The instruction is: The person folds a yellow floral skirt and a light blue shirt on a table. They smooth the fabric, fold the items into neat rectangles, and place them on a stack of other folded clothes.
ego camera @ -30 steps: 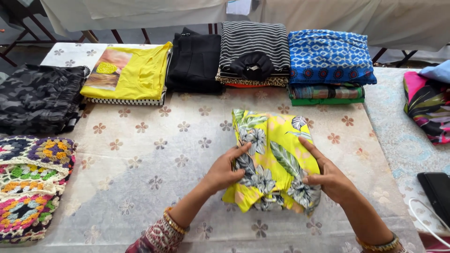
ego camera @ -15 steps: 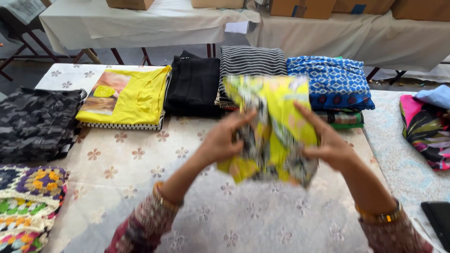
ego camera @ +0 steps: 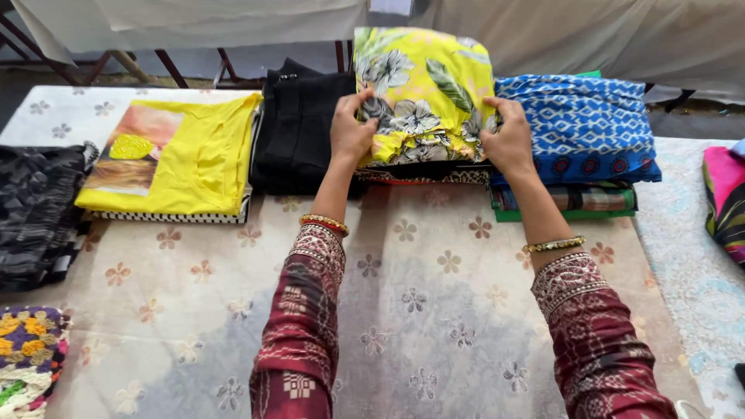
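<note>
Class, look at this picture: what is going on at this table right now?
A person holds a folded yellow flowered cloth by its near corners, left hand and right hand, on top of a pile at the far edge of the table. A black pile lies to its left and a blue patterned pile to its right. Further left lies a yellow shirt.

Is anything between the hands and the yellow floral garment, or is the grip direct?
Nothing visible is. The left hand and the right hand each grip a near corner of the folded yellow floral garment directly, fingers on the fabric. It rests on the stack between the black clothes and the blue patterned cloth.
</note>
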